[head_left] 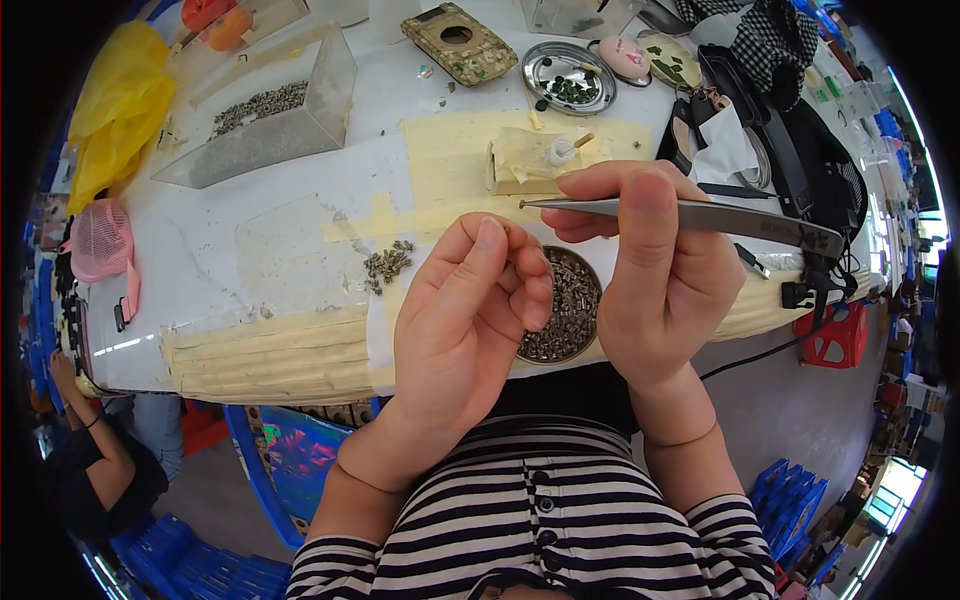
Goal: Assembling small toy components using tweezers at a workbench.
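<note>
My right hand (660, 275) is closed around metal tweezers (745, 220), whose thin tip points left. A tiny part sits at that tip, too small to name. My left hand (450, 315) is just left of the tip, thumb and forefinger pressed together; whatever they hold is too small to make out. Beneath and between both hands is a round tin (599, 300) filled with small metal pieces (565, 325), partly hidden by my left fingers. Beyond the tweezers, a small whitish cup (560, 152) with a stick in it rests on a tape-covered block (505, 170).
A loose pile of small metal pieces (388, 265) lies left of my left hand. Farther back are a clear bin (335, 90), a camouflage-patterned case (460, 45) and a metal dish (530, 88) with dark bits. Straps and a bag (830, 180) crowd the right; yellow plastic (115, 115) lies far left.
</note>
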Demonstrator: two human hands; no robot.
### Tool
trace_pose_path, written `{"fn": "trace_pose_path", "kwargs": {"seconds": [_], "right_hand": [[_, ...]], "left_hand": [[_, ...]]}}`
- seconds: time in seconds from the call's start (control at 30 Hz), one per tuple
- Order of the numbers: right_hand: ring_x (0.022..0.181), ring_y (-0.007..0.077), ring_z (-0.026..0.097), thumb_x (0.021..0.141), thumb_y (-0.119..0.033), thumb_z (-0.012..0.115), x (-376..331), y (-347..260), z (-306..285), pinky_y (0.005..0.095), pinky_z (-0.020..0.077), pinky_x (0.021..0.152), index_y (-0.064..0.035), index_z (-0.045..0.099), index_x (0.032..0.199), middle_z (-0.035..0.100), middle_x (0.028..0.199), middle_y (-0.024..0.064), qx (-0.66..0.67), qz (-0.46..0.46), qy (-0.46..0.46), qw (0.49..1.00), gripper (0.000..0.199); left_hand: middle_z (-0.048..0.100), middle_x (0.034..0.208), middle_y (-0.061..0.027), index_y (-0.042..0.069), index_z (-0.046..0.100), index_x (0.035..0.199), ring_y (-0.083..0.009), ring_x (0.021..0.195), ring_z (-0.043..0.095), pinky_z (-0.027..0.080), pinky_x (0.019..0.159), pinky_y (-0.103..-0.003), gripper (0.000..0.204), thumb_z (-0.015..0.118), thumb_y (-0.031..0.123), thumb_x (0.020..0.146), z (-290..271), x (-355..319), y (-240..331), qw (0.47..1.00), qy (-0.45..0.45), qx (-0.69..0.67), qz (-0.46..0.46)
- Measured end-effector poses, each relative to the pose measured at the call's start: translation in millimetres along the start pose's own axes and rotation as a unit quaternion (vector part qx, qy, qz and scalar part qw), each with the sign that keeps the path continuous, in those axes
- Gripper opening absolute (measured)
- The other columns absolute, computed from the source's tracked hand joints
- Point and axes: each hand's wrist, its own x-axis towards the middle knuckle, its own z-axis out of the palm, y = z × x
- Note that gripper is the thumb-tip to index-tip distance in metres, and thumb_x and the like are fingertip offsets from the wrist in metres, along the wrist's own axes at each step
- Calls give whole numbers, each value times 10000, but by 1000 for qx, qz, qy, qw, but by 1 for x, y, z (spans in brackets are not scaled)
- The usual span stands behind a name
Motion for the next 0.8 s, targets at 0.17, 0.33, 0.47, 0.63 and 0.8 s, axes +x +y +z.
{"fn": "trace_pose_path", "kwargs": {"seconds": [0.17, 0.33, 0.47, 0.63, 0.8], "right_hand": [[669, 137, 671, 989, -155, 494, -1, -4, -1, 231, 530, 592, 54, 641, 905, 675, 815, 92, 87, 61, -15, 994, 269], [776, 144, 677, 1021, -209, 422, -7, -3, -5, 249, 561, 709, 60, 625, 972, 663, 876, 98, 189, 134, -41, 972, 340], [823, 160, 677, 1024, -221, 410, -10, -1, -6, 262, 564, 750, 64, 616, 997, 661, 907, 107, 197, 124, -45, 971, 352], [842, 166, 677, 1024, -229, 408, -14, 4, -5, 265, 563, 758, 64, 621, 999, 658, 929, 111, 213, 120, -48, 968, 363], [837, 191, 680, 1029, -253, 378, -14, 4, -4, 282, 569, 747, 59, 607, 998, 645, 953, 124, 176, 114, -55, 976, 388]], "left_hand": [[583, 893, -56, 38, 520, 1013, -117, 765, 554, 461, 665, -235, 220, 440, 244, 1017, 0, 0, 1, 1000, -9, -18, -14], [539, 885, -45, 17, 530, 1009, -116, 782, 472, 424, 625, -209, 253, 388, 226, 1027, 4, -1, 1, 1000, 2, -6, -10], [550, 888, -40, 10, 547, 1020, -118, 801, 493, 435, 638, -216, 264, 401, 230, 1025, 5, -1, 1, 1000, 11, -18, -13], [563, 906, -42, 4, 562, 1025, -118, 816, 508, 445, 653, -219, 268, 414, 228, 1023, 2, 0, -1, 1000, -3, -13, -1], [566, 913, -41, 0, 562, 1036, -115, 822, 513, 452, 665, -221, 264, 417, 221, 1023, 3, 0, -1, 1000, -2, -25, -1]]}}
